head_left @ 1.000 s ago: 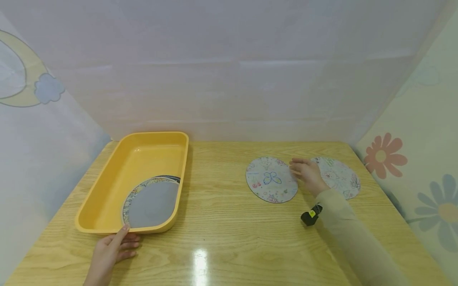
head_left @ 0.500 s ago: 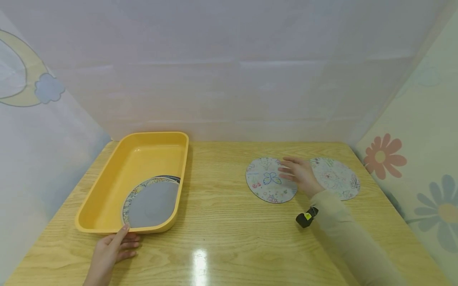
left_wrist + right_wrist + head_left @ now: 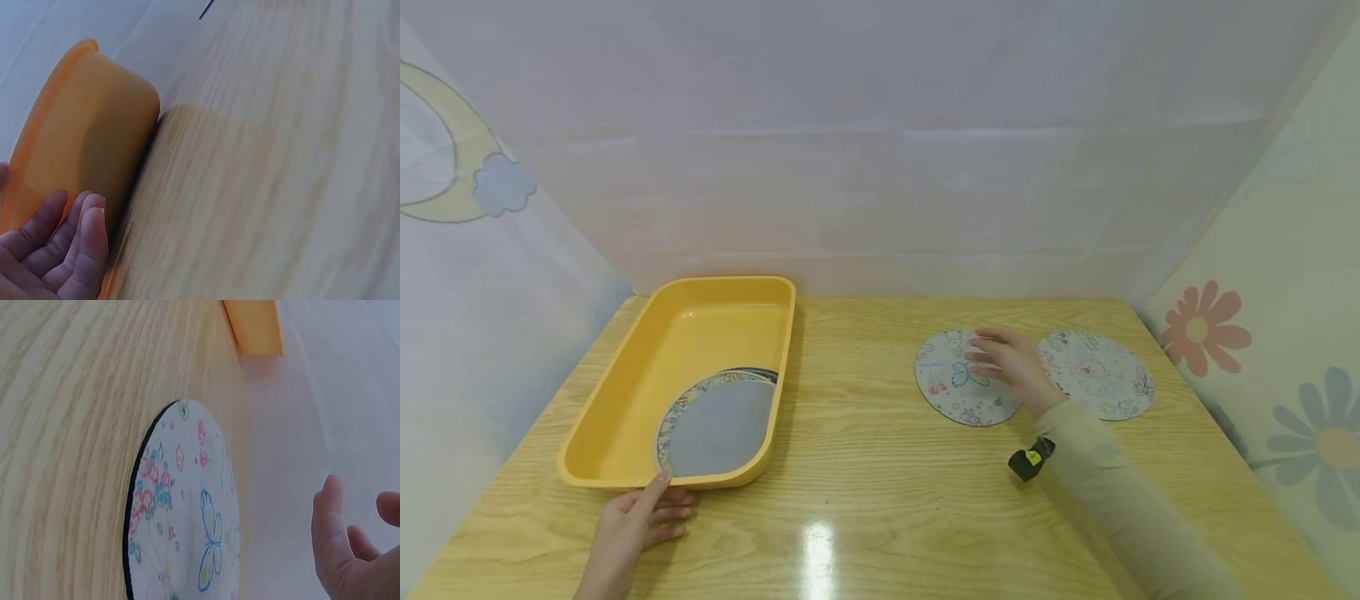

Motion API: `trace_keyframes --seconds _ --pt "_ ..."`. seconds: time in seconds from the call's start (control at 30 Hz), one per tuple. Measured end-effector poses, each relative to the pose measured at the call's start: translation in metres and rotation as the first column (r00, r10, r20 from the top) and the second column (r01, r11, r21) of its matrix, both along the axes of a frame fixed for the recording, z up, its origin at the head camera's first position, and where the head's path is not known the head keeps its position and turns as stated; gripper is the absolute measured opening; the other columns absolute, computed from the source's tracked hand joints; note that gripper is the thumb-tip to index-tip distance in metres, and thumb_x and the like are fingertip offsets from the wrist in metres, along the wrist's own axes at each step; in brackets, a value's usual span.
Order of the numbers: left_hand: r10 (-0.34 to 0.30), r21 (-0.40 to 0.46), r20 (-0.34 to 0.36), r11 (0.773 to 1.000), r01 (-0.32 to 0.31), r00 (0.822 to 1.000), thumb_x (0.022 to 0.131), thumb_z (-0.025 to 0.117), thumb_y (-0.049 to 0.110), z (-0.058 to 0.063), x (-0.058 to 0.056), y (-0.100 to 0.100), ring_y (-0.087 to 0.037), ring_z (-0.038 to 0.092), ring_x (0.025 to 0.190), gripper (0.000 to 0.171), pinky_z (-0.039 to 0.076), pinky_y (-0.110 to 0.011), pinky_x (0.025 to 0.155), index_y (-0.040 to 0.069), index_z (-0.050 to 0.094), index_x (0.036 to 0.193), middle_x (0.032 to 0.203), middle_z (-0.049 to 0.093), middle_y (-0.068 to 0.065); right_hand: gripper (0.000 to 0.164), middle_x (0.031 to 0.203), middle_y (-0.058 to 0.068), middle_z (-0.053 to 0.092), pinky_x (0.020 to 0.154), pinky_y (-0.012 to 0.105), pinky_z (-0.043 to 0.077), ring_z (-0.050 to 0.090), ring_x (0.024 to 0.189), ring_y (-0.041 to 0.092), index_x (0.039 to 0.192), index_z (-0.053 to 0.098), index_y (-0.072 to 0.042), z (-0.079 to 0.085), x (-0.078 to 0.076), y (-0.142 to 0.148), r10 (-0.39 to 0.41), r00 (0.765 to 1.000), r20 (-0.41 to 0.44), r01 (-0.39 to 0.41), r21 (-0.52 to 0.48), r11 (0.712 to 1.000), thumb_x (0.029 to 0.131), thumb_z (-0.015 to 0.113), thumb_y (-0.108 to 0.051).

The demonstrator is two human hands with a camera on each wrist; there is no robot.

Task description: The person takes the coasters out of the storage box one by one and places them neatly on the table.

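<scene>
A deep yellow plastic tray [image 3: 617, 392] stands at the left of the table. My left hand [image 3: 632, 529] holds its near rim, thumb on top and fingers against the outer wall; the left wrist view shows those fingers [image 3: 94, 244] bent beside the wall. In the tray lies a plain grey disc [image 3: 718, 429] over patterned ones, partly hidden. My right hand [image 3: 1015, 367] hovers with fingers spread above a round mat with a blue butterfly [image 3: 943, 392], covering part of it. The right wrist view shows this mat's dark edge and the hand apart from it.
A second round drawn-on mat [image 3: 1097, 375] lies right of the first, beyond the right forearm. A small black device [image 3: 1032, 458] hangs at the right wrist. Pale printed sheets [image 3: 880, 167] wall the wooden table [image 3: 880, 517] at back and sides.
My right hand has shifted left, from between the two mats to over the butterfly mat, uncovering more of the right mat. The left hand and tray have stayed put.
</scene>
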State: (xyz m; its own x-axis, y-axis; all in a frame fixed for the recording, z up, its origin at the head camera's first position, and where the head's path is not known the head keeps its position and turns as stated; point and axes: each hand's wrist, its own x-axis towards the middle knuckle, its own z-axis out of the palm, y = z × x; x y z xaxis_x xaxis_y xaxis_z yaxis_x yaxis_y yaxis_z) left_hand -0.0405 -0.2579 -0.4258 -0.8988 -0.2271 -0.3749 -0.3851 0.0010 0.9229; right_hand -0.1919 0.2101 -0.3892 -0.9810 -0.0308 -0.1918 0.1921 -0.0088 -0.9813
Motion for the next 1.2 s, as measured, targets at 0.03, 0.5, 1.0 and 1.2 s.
trace_keyframes --seconds 0.03,0.5,1.0,1.2 --pt "0.000 0.001 0.000 1.000 0.000 1.000 0.093 0.048 0.041 0.000 0.000 0.000 -0.014 0.065 0.069 0.049 0.057 -0.031 0.063 -0.003 0.067 0.085 0.076 0.068 -0.003 0.049 0.132 0.022 0.039 0.085 0.032 0.051 0.061 0.095 0.017 0.136 0.033 0.004 0.001 0.000 -0.002 0.002 1.000 0.002 -0.002 -0.006 1.000 0.094 0.051 -0.014" --pt "0.001 0.006 0.010 1.000 -0.002 1.000 0.093 0.048 0.041 0.001 0.000 0.000 -0.014 0.065 0.069 0.047 0.057 -0.031 0.063 -0.001 0.067 0.084 0.075 0.068 -0.003 0.047 0.134 0.025 0.036 0.083 0.032 0.052 0.060 0.097 0.019 0.135 0.034 0.005 0.010 0.004 -0.022 0.065 0.997 -0.035 -0.065 -0.002 0.998 0.095 0.049 -0.014" --pt "-0.001 -0.012 0.017 1.000 0.001 1.000 0.093 0.048 0.042 0.003 0.000 0.000 -0.013 0.065 0.069 0.051 0.057 -0.031 0.063 -0.005 0.067 0.086 0.075 0.068 -0.002 0.043 0.131 0.023 0.042 0.082 0.033 0.053 0.061 0.097 0.022 0.134 0.039 -0.001 0.016 0.001 -0.044 0.103 0.994 -0.041 -0.104 -0.013 0.994 0.095 0.050 -0.015" --pt "-0.003 -0.016 0.005 1.000 0.003 1.000 0.093 0.048 0.041 0.003 0.000 0.000 -0.013 0.065 0.069 0.051 0.057 -0.030 0.062 -0.006 0.066 0.087 0.075 0.068 -0.003 0.043 0.125 0.020 0.048 0.082 0.034 0.053 0.060 0.097 0.024 0.133 0.040 -0.001 0.021 -0.001 -0.056 0.136 0.990 -0.047 -0.137 -0.011 0.991 0.095 0.051 -0.016"
